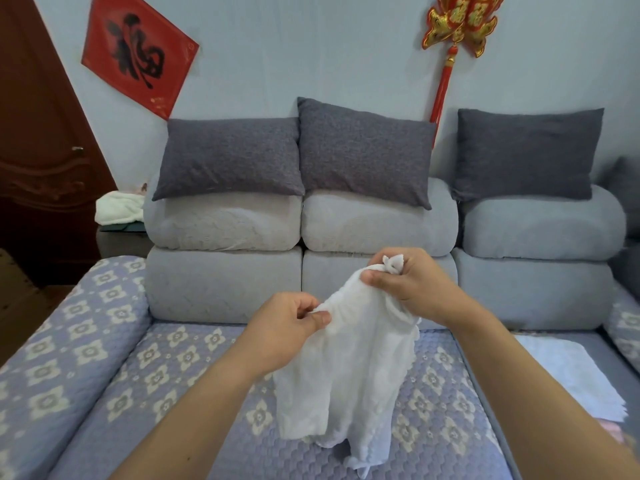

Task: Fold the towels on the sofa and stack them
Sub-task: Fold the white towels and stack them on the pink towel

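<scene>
Nearest the camera, two bare forearms reach out over the sofa seat, and between them hangs a thin white cloth towel (349, 368), crumpled and unfolded — its bottom edge trails down onto the lilac quilted seat cover with cream flower motifs (166, 368). The right hand (412, 282) sits higher and farther, its fingers curled round a bunched corner of the towel, a little tuft poking out above the fist. The left hand (287, 323) is lower and nearer, pinching the towel's top edge between thumb and fingers, just beside the right. So the held edge slopes up from left to right, and the towel's long axis drops nearly straight down from the hands. Judging by this, the next move turns on drawing the two hands apart along that edge to spread the cloth — either hand could slide out. To the right on the seat lies a flat white folded towel (568, 372), the likely stack, closer to the right arm. Far left, beyond the sofa arm, a rumpled pale towel (119, 207) rests on a dark side table (117, 237).
</scene>
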### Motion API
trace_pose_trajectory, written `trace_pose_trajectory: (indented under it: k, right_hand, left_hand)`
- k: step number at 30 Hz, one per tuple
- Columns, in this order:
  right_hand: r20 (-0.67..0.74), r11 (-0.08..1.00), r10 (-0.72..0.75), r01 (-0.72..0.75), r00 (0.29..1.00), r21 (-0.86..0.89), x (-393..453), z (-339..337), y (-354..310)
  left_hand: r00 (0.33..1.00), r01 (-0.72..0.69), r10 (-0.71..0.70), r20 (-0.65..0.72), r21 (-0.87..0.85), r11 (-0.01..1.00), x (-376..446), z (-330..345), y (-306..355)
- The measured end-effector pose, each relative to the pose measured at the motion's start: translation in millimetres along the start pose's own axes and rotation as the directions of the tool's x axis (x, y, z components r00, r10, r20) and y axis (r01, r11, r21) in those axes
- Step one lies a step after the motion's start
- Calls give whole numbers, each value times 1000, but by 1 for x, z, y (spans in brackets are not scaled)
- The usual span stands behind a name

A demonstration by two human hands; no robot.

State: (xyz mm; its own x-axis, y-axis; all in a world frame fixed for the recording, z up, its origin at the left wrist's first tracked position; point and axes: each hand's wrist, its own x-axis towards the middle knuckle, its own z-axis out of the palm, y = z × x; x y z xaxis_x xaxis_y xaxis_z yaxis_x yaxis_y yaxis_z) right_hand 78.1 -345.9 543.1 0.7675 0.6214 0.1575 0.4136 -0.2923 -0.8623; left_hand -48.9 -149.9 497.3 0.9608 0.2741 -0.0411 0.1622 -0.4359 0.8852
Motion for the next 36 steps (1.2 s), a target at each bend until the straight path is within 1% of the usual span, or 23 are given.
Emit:
trace_pose_trajectory:
  k: [3, 8, 10, 11, 13, 16, 17, 19, 21, 23, 26, 28, 29, 31, 34, 36]
  right_hand:
    - [16, 999, -21, 20, 1000, 28, 0, 0, 0]
    - [21, 999, -22, 22, 1000, 26, -1, 0, 0]
    - [-13, 1000, -10, 10, 1000, 19, -2, -1, 0]
    - [-54, 1000, 3, -3, 999, 10, -2, -1, -1]
    - [-183, 999, 36, -36, 982, 3, 1, -3, 0]
    - [-356, 996, 84, -73, 931, 43, 7, -8, 4]
    - [-383, 995, 97, -84, 919, 51, 9, -10, 6]
    - [-393, 995, 103, -99, 914, 30, 11, -14, 7]
    - [-394, 994, 98, -111, 914, -8, 13, -17, 8]
    - [-391, 994, 98, -111, 915, -10, 12, -22, 8]
    - [-317, 994, 104, -103, 943, 22, 11, -31, 9]
    - [-281, 994, 107, -102, 954, 31, 13, -37, 5]
    - [-286, 995, 100, -96, 953, 28, 16, -41, 2]
    - [-354, 998, 68, -68, 933, 13, 28, -54, -9]
    - [-495, 1000, 14, -13, 869, 5, 48, -75, -29]
    - [-520, 1000, 14, -15, 854, 2, 59, -85, -43]
  left_hand:
    - [1000, 3, -1, 17, -106, 994, -1, 0, 0]
    - [999, -33, 32, -22, -65, 997, 1, 2, -3]
    - [997, -59, 57, -49, -50, 997, 2, 1, -4]
    - [996, -75, 74, -56, -24, 997, 1, 0, -5]
    - [994, -102, 105, -39, 80, 992, -1, -4, -10]
    - [993, -107, 114, -12, 241, 965, 0, -17, -26]
    - [993, -109, 119, -17, 299, 948, 2, -22, -32]
    - [989, -99, 132, -64, 379, 920, 8, -34, -41]
    - [983, -84, 141, -121, 390, 917, 12, -48, -47]
    - [981, -71, 134, -143, 377, 924, 13, -60, -51]
    - [983, -27, 78, -166, 290, 957, 16, -76, -50]
    - [983, -25, 69, -169, 249, 968, 24, -88, -43]
    - [983, -37, 74, -166, 218, 975, 28, -94, -37]
    - [975, -113, 134, -179, 125, 986, 36, -107, -19]
    - [946, -255, 261, -189, 56, 965, 37, -123, 21]
    - [939, -320, 305, -158, -79, 944, 38, -132, 48]
